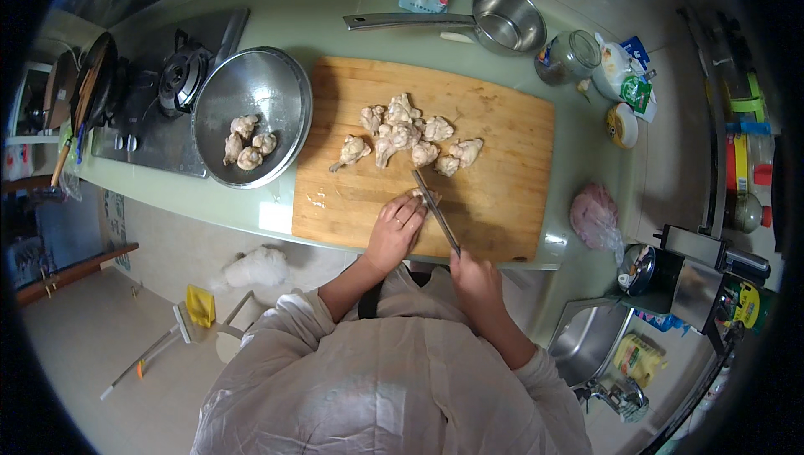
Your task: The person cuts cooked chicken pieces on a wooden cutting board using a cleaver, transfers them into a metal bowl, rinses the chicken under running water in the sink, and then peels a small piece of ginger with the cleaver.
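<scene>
My left hand (397, 226) holds a small piece of raw chicken (419, 195) near the front edge of the wooden cutting board (502, 197). In my right hand (475, 276) is the handle of a knife (438, 213), its blade seen edge-on and lying against or just over that piece; which of the two cannot be told. Several raw chicken pieces (402, 135) are heaped beyond the blade, and one drumstick-like piece (353, 150) lies apart at their left. Left of the board, a steel bowl (276, 72) contains several more pieces (250, 158).
A gas stove (151, 135) adjoins the bowl. Behind the board are a steel saucepan (509, 18) and a glass jar (567, 56). Pinkish contents in a plastic bag (593, 213) lie to the right, above a sink (581, 342). A white furry animal (257, 266) is on the floor.
</scene>
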`<state>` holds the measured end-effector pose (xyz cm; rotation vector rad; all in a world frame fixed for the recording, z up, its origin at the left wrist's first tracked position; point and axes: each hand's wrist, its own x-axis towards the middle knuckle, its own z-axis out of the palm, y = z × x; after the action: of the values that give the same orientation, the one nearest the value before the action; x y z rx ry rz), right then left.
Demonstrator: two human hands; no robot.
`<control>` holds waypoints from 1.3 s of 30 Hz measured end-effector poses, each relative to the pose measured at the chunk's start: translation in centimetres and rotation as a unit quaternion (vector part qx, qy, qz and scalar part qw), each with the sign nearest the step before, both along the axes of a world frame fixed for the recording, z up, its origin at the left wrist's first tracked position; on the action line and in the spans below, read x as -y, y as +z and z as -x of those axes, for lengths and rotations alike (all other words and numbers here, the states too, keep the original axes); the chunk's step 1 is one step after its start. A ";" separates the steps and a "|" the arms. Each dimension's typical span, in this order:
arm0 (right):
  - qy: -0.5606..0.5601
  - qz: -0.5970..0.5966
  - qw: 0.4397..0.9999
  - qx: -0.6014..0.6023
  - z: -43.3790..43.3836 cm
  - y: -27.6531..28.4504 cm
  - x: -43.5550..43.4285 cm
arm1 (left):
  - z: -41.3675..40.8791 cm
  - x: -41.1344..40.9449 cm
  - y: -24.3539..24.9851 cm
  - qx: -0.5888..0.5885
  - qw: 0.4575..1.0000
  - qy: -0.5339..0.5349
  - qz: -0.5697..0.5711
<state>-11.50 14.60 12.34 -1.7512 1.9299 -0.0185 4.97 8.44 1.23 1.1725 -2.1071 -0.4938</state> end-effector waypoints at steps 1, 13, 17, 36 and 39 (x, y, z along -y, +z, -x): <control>-0.005 -0.004 1.000 -0.001 -0.4 -0.1 0.8 | 0.0 0.1 -0.1 -0.002 1.000 0.003 -0.004; -0.160 0.015 0.982 0.103 2.4 4.4 0.7 | 0.8 0.1 0.9 0.004 0.998 0.037 -0.047; -0.161 0.045 0.981 0.095 4.9 3.2 0.0 | 1.2 0.8 0.9 -0.029 0.994 0.066 -0.079; -0.047 0.000 0.995 0.092 2.2 2.5 -0.8 | -1.1 -1.1 1.6 -0.178 0.944 0.119 -0.252; -0.030 -0.009 0.996 0.080 2.1 2.1 -1.2 | -0.8 -1.2 1.6 -0.138 0.958 0.101 -0.232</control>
<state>-13.64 15.81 14.41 -1.6275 1.8592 -0.1583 5.81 9.64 2.87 1.4612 -1.6543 -1.0286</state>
